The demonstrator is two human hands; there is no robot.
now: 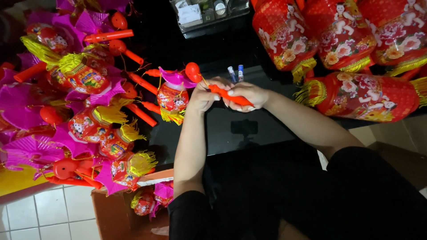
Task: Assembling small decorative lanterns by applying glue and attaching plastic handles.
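Holding an orange stick (230,96) with both hands over the black desk (231,129), pretty much dead centre. Left hand (203,95) wrapping its fingers (212,87) closed round the stick's upper end, right by the red ball (193,71) on top. Right hand (247,95) pinching the lower end, fingers (235,103) curled tight on it, so both are gripping the same stick and touching each other. Dangling just left of the left hand: a small lantern (172,98) with a pink top and a yellow fringe, hanging near the ball end of the stick. Can't tell exactly how it's hooked on.

Sitting on the desk just beyond the hands: two little vials (236,73), side by side. Piling up on the left: a heap of small pink and red lanterns (84,106) with more orange sticks mixed in, some spilling into a cardboard box (115,213) down by the tiled floor (49,213). Crowding the upper right: big red lanterns (347,35) with flower prints and gold fringe, one lying on its side near the right forearm. Clear tray (209,13) at the top edge.
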